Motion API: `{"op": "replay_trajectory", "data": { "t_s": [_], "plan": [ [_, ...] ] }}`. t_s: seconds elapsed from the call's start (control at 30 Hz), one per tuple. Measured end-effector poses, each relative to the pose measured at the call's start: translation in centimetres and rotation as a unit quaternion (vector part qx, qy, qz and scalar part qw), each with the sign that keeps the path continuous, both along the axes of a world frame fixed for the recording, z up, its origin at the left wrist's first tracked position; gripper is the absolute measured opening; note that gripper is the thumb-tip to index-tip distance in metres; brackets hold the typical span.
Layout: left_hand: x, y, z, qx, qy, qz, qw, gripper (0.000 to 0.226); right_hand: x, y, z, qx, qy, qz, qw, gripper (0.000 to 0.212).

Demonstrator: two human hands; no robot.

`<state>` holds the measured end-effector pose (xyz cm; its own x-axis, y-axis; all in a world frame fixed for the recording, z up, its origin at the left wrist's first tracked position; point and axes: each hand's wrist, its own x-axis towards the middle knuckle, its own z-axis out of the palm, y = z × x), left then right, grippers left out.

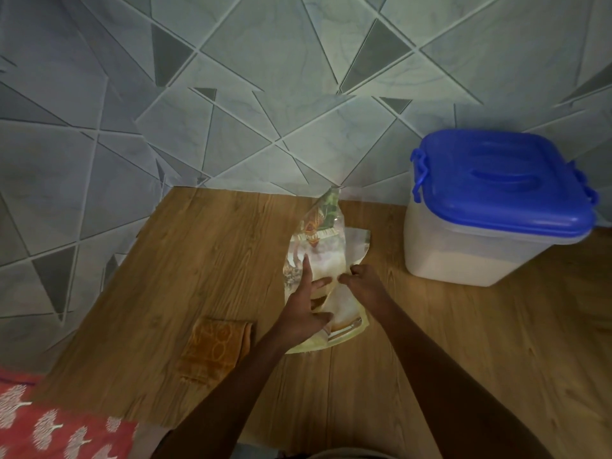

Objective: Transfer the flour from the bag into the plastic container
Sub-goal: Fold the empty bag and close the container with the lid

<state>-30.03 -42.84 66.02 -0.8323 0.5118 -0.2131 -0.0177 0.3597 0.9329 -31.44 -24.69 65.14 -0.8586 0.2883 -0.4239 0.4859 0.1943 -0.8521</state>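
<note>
A flattened printed plastic flour bag point(323, 246) lies on the wooden table point(205, 260), its top end pointing at the wall. My left hand point(306, 308) lies flat on the bag's left half with fingers spread and straight. My right hand point(362, 281) is at the bag's right edge, its fingers curled and pinching the plastic near the middle. At the right stands the translucent plastic container point(463, 256) with white flour inside; its blue lid point(503, 183) is on, and blue clips show at both ends.
A folded orange-brown cloth point(215, 347) lies left of the bag near my left forearm. A red patterned fabric point(56, 425) covers the bottom left corner. A tiled wall point(265, 94) rises right behind the table's far edge.
</note>
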Motion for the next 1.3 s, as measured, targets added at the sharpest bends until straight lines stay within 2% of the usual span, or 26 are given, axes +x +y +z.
{"op": "replay_trajectory", "data": {
  "t_s": [0.03, 0.1, 0.17, 0.2, 0.27, 0.3, 0.37, 0.43, 0.53, 0.7, 0.77, 0.83, 0.93, 1.03, 1.07, 1.2, 1.3],
  "plan": [
    [-0.3, -0.1, 0.0, 0.009, -0.009, 0.008, 1.000, 0.113, -0.1, 0.0, -0.1, 0.021, -0.005, 0.000, 1.000, 0.018],
    [-1.1, -0.3, 0.0, 0.027, 0.024, 0.067, 0.997, 0.072, -0.3, 0.0, -0.1, 0.058, -0.009, 0.004, 0.998, 0.019],
    [-2.4, -0.5, 0.4, 0.030, 0.133, 0.152, 0.979, 0.030, -0.4, 0.3, -0.2, 0.077, -0.012, 0.013, 0.997, 0.013],
    [-3.4, -0.6, 0.7, 0.012, 0.195, 0.180, 0.964, 0.022, -0.4, 0.4, -0.1, 0.081, -0.015, 0.017, 0.996, 0.010],
    [-5.6, -0.3, 1.2, -0.068, 0.318, 0.181, 0.928, 0.036, -0.3, 0.7, -0.4, 0.083, -0.017, 0.023, 0.996, 0.012],
    [-6.9, -0.2, 1.3, -0.115, 0.366, 0.151, 0.911, 0.048, -0.3, 0.8, -0.4, 0.084, -0.018, 0.028, 0.996, 0.014],
    [-9.2, 0.8, 1.1, -0.185, 0.399, 0.042, 0.897, 0.064, -0.2, 1.1, -0.7, 0.078, -0.024, 0.032, 0.996, 0.018],
    [-10.1, 2.3, 0.5, -0.256, 0.367, -0.061, 0.892, 0.072, 0.0, 1.4, -1.0, 0.068, -0.028, 0.027, 0.997, 0.022],
    [-10.1, 4.1, -0.7, -0.343, 0.314, -0.099, 0.880, 0.076, 0.4, 2.0, -1.3, 0.052, -0.035, 0.007, 0.998, 0.023],
    [-10.3, 5.2, -2.8, -0.354, 0.226, -0.123, 0.899, 0.075, 1.2, 2.4, -1.0, 0.011, -0.027, -0.018, 0.999, 0.014],
    [-10.5, 5.1, -3.7, -0.330, 0.217, -0.137, 0.909, 0.076, 1.6, 2.7, -1.3, 0.001, -0.020, -0.021, 1.000, 0.018],
    [-10.5, 4.4, -3.8, -0.277, 0.193, -0.129, 0.932, 0.074, 1.9, 3.0, -1.6, -0.004, -0.024, -0.032, 0.999, 0.030],
    [-9.4, 2.2, -2.8, -0.176, 0.150, -0.069, 0.970, 0.057, 2.3, 3.5, -1.8, -0.024, -0.019, -0.066, 0.997, 0.053],
    [-8.0, -1.6, -2.8, -0.133, 0.155, -0.038, 0.978, 0.042, 2.8, 4.2, -1.5, -0.077, -0.018, -0.086, 0.993, 0.066],
    [-7.5, -3.1, -3.0, -0.131, 0.153, -0.040, 0.979, 0.048, 3.0, 4.5, -1.5, -0.099, -0.012, -0.090, 0.991, 0.067],
    [-5.2, -7.0, -2.8, -0.109, 0.077, -0.067, 0.989, 0.103, 3.2, 5.3, -1.2, -0.148, 0.007, -0.089, 0.985, 0.072],
    [-3.3, -6.8, -2.2, -0.081, 0.065, -0.094, 0.990, 0.102, 3.3, 5.5, -0.6, -0.165, -0.003, -0.088, 0.982, 0.063]
  ]
}}
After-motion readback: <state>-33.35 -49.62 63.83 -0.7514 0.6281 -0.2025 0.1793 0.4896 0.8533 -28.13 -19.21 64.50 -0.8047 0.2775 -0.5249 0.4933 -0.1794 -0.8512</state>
